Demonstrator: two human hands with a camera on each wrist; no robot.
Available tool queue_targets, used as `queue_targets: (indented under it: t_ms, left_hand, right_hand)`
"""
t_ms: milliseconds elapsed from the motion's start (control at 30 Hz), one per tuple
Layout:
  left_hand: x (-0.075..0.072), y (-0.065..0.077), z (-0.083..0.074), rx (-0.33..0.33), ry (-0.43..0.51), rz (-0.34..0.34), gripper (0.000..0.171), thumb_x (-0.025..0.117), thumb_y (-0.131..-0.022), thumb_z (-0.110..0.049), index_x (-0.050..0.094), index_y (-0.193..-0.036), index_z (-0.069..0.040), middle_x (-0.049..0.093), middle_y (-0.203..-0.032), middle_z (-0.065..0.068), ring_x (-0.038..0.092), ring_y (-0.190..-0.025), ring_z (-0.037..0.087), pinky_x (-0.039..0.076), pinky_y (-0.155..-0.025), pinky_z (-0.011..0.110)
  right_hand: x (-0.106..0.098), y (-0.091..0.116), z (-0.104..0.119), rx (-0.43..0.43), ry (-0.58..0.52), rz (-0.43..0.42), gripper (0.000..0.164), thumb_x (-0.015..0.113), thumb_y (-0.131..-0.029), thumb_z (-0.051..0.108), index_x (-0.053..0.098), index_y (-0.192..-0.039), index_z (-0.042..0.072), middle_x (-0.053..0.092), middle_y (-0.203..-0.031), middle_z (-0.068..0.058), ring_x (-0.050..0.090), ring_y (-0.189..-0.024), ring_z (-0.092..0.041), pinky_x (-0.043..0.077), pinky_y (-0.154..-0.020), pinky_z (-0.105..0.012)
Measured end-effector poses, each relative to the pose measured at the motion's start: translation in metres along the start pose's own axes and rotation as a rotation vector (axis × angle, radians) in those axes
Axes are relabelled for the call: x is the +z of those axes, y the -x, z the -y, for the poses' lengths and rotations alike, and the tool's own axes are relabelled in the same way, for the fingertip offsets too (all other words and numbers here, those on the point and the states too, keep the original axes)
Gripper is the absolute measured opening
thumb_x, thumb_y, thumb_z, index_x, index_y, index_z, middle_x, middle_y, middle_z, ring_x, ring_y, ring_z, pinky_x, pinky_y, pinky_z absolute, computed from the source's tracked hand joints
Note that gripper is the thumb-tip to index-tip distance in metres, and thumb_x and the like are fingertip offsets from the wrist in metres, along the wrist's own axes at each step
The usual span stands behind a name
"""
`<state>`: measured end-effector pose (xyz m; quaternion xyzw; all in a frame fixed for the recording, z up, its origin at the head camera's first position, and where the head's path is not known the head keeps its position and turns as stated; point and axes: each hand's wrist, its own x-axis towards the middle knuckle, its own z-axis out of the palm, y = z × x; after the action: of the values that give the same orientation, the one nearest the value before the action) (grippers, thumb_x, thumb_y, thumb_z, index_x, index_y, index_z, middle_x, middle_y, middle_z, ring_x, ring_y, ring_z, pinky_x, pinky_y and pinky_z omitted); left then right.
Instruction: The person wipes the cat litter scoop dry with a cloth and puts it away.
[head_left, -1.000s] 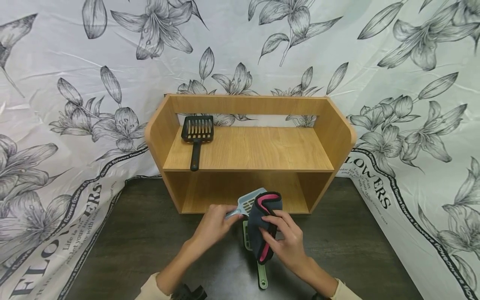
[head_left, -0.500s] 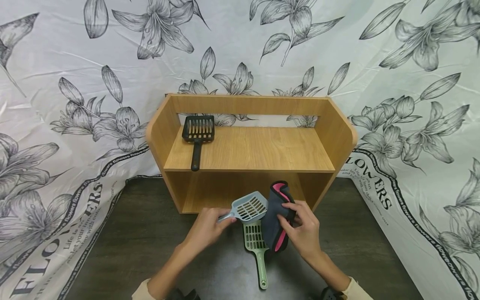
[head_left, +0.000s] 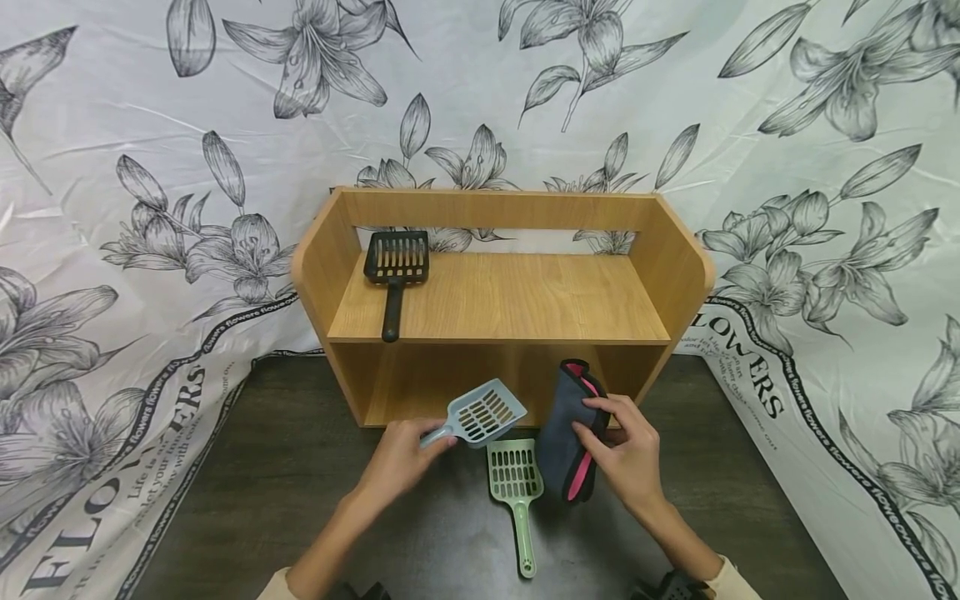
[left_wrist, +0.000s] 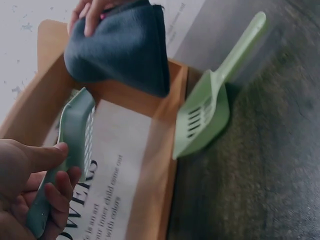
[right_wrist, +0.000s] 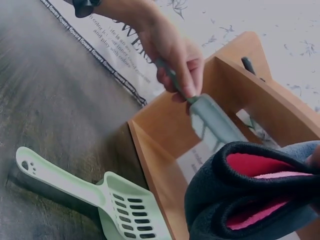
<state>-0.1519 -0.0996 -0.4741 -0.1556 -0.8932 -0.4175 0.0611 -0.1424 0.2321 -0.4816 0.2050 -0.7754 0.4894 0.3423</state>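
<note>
Holding blue scoop (head_left: 486, 415), folded cloth (head_left: 562, 437), space between, near shelf edge (head_left: 498, 341)

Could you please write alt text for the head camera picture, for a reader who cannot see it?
A person's left hand holds a pale blue slotted scoop, while the right hand grips a folded dark cloth showing pink. A green scoop lies on the dark table; behind, a black scoop rests on the upper level of a wooden shelf.
</note>
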Motion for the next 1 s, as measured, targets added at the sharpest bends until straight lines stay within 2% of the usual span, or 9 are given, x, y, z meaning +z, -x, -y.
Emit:
queue_targets:
  t_ms: [133,300,367,600,733,933,1000]
  left_hand:
    - [0.004,0.0,0.013,-0.038,-0.032,-0.036,0.024,0.084,-0.09,-0.008,0.08,-0.111,0.001,0.08,-0.097,0.009,0.068,-0.079,0.015,0.055,-0.068,0.032]
    - [0.01,-0.002,0.035,-0.032,-0.068,-0.107,0.028,0.083,-0.089,-0.004,0.077,-0.115,0.006,0.079,-0.1,0.016,0.074,-0.084,0.024,0.059,-0.071,0.041]
    - [0.012,-0.004,0.043,-0.041,-0.065,-0.131,0.028,0.082,-0.089,-0.004,0.077,-0.115,0.007,0.079,-0.099,0.017,0.073,-0.083,0.025,0.058,-0.069,0.042]
    - [0.019,-0.013,0.073,-0.154,-0.041,-0.175,0.031,0.082,-0.091,-0.007,0.075,-0.118,0.008,0.078,-0.095,0.018,0.066,-0.073,0.019,0.054,-0.063,0.035]
    - [0.024,-0.019,0.089,-0.165,-0.035,-0.241,0.03,0.083,-0.09,-0.007,0.075,-0.115,0.009,0.077,-0.091,0.018,0.065,-0.069,0.02,0.053,-0.06,0.036]
    - [0.03,-0.025,0.104,-0.154,-0.062,-0.35,0.025,0.083,-0.089,-0.002,0.076,-0.111,0.007,0.078,-0.093,0.022,0.074,-0.079,0.034,0.058,-0.069,0.052]
    - [0.031,-0.027,0.108,-0.167,-0.068,-0.366,0.023,0.082,-0.089,-0.001,0.076,-0.11,0.007,0.077,-0.093,0.023,0.074,-0.081,0.039,0.057,-0.071,0.056]
  right_hand:
    - [-0.003,0.001,0.001,0.013,-0.003,0.015,0.048,0.088,-0.073,-0.017,0.075,-0.115,0.004,0.068,-0.105,-0.012,0.07,-0.074,-0.005,0.056,-0.061,-0.017]
    - [-0.006,0.001,0.003,0.048,-0.012,0.023,0.048,0.088,-0.073,-0.017,0.075,-0.115,0.003,0.068,-0.106,-0.011,0.07,-0.075,-0.005,0.057,-0.063,-0.017]
    - [-0.007,0.001,0.003,0.06,-0.015,0.021,0.048,0.088,-0.073,-0.017,0.075,-0.115,0.003,0.067,-0.106,-0.011,0.07,-0.076,-0.005,0.057,-0.064,-0.017]
    - [-0.008,0.004,0.003,0.075,-0.021,0.014,0.048,0.088,-0.073,-0.018,0.075,-0.115,0.002,0.067,-0.106,-0.012,0.07,-0.078,-0.005,0.058,-0.065,-0.017]
    - [-0.008,0.005,0.003,0.104,-0.023,0.013,0.047,0.088,-0.073,-0.017,0.075,-0.114,0.001,0.067,-0.107,-0.012,0.071,-0.08,-0.006,0.058,-0.067,-0.018]
    - [-0.008,0.009,0.004,0.143,-0.024,0.024,0.045,0.088,-0.076,-0.015,0.075,-0.115,0.003,0.067,-0.107,-0.011,0.07,-0.076,-0.007,0.058,-0.064,-0.018]
    - [-0.008,0.01,0.004,0.143,-0.031,0.022,0.045,0.088,-0.076,-0.015,0.075,-0.115,0.003,0.067,-0.107,-0.012,0.07,-0.077,-0.007,0.058,-0.065,-0.018]
